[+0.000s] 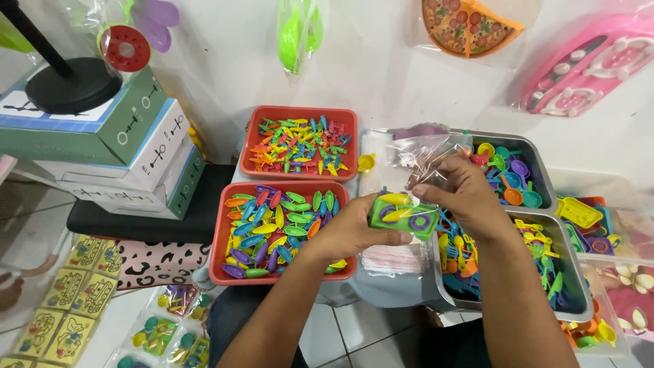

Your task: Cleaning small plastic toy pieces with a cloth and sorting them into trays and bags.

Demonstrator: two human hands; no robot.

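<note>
Two red trays sit at my left: the far red tray (298, 113) holds small pointed plastic pieces in mixed colours, and the near red tray (218, 245) holds oval, leaf-shaped pieces. My left hand (354, 232) hovers over the near tray's right edge, fingers curled shut around the left end of a green toy tray (403, 215) that carries a yellow piece and a purple ring. Just beside it, my right hand (455, 191) pinches the edge of a clear plastic bag (422, 155) between thumb and fingertips, directly above the green toy tray's right end. Beyond my right wrist stand two metal trays (541, 178) filled with small coloured spoons and forks.
</note>
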